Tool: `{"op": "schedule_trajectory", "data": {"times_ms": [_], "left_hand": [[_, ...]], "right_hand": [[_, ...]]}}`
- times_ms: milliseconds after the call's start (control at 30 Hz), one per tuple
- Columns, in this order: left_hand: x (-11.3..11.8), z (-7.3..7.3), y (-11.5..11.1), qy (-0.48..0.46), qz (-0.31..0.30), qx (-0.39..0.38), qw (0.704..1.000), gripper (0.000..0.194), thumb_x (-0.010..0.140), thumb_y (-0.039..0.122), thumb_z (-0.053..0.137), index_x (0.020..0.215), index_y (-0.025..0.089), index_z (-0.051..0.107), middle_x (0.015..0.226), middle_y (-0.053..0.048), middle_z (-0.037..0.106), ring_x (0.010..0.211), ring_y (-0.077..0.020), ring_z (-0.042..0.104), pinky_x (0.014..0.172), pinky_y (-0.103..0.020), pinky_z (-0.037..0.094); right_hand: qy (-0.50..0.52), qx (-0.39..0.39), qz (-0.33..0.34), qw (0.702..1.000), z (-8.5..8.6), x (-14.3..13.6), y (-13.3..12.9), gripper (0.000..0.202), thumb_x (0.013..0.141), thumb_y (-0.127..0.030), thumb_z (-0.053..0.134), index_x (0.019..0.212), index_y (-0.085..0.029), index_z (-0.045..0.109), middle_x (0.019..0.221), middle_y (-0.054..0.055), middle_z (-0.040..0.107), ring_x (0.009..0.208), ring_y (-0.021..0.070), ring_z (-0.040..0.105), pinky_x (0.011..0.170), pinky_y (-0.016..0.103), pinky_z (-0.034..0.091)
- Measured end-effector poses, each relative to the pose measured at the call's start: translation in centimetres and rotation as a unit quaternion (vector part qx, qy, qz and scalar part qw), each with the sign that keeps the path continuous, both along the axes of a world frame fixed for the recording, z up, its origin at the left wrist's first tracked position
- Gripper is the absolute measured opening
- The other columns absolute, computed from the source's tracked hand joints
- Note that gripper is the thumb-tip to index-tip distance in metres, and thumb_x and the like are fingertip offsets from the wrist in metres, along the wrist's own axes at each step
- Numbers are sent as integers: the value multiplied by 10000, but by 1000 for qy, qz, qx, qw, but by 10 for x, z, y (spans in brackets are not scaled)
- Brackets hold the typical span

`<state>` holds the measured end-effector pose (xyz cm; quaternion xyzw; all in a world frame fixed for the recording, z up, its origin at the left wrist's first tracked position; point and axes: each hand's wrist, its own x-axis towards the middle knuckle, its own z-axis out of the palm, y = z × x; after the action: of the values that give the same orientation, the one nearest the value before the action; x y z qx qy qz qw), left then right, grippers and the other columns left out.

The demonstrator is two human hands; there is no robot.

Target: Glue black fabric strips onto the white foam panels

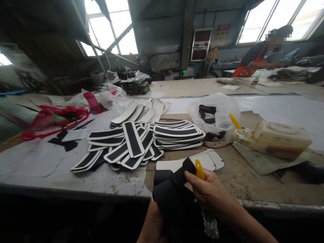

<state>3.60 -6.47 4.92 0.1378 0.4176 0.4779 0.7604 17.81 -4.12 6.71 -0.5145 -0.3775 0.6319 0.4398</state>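
Black fabric strips [169, 197] bunch and hang over my left hand [155, 216] at the table's front edge; its fingers are hidden behind them. My right hand [209, 187] is closed around a brush with a yellow handle [199, 169], its clumped, glue-coated bristles [210, 225] pointing down. The thumb and forefinger of that hand also pinch the end of one black strip [189, 166]. Just beyond both hands, pale curved panels [212, 160] lie flat on the table.
Pale panels with black strips [133, 139] lie heaped and stacked [177, 133] ahead. To the right are a glue-stained plastic container [280, 136], a second yellow-handled brush [235, 121] and a clear bag [225, 104]. A red bag [54, 123] lies left. Another person [253, 62] works across the tables.
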Motion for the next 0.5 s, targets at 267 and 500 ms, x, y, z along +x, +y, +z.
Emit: {"op": "schedule_trajectory", "data": {"times_ms": [267,500], "left_hand": [[-24,-15,-4,46,16,24,999,438,569,490,794,777,118,695,493,24,505,420,-58,394,424,-197,327],[-48,-49,-19,-73,-84,22,994,396,593,494,791,648,134,634,393,52,425,318,-28,297,373,-193,239]], "right_hand": [[76,66,-86,991,12,-17,4,426,701,-501,741,763,-199,447,451,-120,329,374,26,246,336,129,207],[78,98,-191,973,9,-20,15,360,678,-430,786,780,-179,548,596,-46,538,447,53,468,368,126,377]]}}
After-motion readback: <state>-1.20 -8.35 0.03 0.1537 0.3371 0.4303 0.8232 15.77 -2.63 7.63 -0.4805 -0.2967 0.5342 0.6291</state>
